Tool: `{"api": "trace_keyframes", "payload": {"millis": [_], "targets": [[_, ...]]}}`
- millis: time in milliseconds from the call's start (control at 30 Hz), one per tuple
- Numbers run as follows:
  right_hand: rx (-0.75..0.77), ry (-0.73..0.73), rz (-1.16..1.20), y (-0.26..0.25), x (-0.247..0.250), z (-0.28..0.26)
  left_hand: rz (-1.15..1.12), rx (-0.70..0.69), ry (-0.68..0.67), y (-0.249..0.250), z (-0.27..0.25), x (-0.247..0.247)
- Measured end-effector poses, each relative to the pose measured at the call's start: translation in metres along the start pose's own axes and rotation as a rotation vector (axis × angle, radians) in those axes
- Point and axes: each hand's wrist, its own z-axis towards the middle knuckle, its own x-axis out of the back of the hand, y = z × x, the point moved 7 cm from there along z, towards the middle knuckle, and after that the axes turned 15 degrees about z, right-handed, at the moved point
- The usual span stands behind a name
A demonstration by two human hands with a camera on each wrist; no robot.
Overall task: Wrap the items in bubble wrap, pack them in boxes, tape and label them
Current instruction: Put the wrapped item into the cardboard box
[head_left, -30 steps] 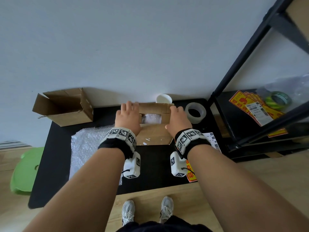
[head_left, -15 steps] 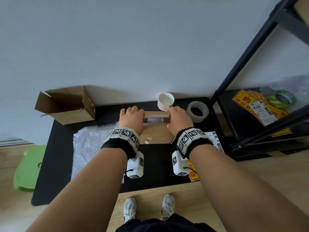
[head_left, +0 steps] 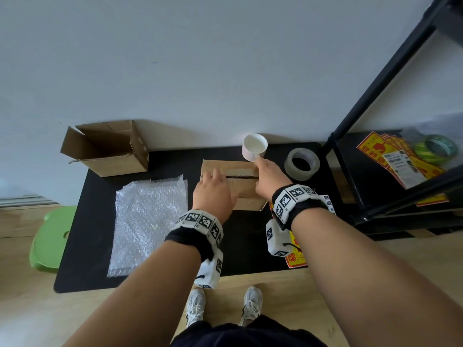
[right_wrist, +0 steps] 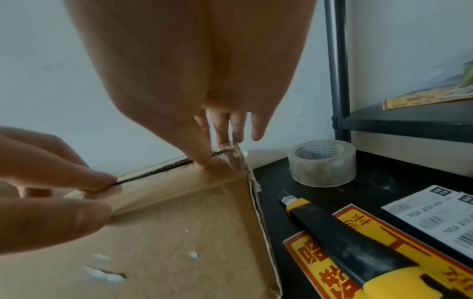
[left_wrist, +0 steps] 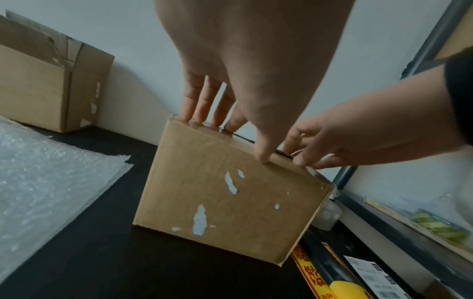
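A small brown cardboard box (head_left: 246,196) stands on the black mat (head_left: 100,259), its top flaps folded down with a narrow dark slit between them. My left hand (head_left: 213,175) lies on the left of the top, its straight fingers (left_wrist: 204,113) pressing the far flap and the thumb on the near edge. My right hand (head_left: 260,167) presses the right end of the seam, its thumb (right_wrist: 202,159) on the slit. What the box contains is hidden. A white cup (head_left: 254,146) stands just behind the box. A bubble wrap sheet (head_left: 150,221) lies to the left.
A clear tape roll (head_left: 302,164) sits right of the box. A yellow-black utility knife (right_wrist: 345,242), red-yellow stickers (right_wrist: 320,259) and white labels (right_wrist: 435,218) lie beside it. An open empty box (head_left: 107,149) stands back left. A black shelf (head_left: 375,171) rises at right, a green stool (head_left: 50,239) at left.
The box's top flaps, open a second ago with bubble wrap showing inside, are now folded down. Both hands have shifted onto the closed top.
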Motion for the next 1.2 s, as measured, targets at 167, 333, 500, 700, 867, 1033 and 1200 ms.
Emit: {"api": "trace_keyframes", "payload": {"millis": [167,333,500,700,867,1033,1200], "targets": [[0.019,0.005,-0.01,-0.001,0.001,0.0,0.016,-0.023,0.061,-0.008,0.011,-0.005],[0.005,-0.022,-0.068,-0.002,0.005,0.0,0.033,-0.102,0.047,-0.018,0.029,-0.001],[-0.039,-0.066,-0.099,-0.007,-0.005,-0.002,-0.085,-0.159,-0.132,-0.032,0.055,-0.014],[-0.083,-0.079,-0.086,-0.01,-0.009,-0.008,-0.062,-0.215,-0.232,-0.031,0.059,-0.012],[-0.132,-0.05,0.149,-0.009,-0.005,-0.019,-0.161,-0.139,-0.163,-0.024,0.05,0.009],[-0.108,0.064,0.324,-0.002,0.009,-0.027,-0.182,-0.028,-0.002,-0.017,0.05,0.032],[-0.164,0.173,0.319,0.037,0.035,-0.033,-0.168,0.016,0.127,0.004,0.055,0.049]]}}
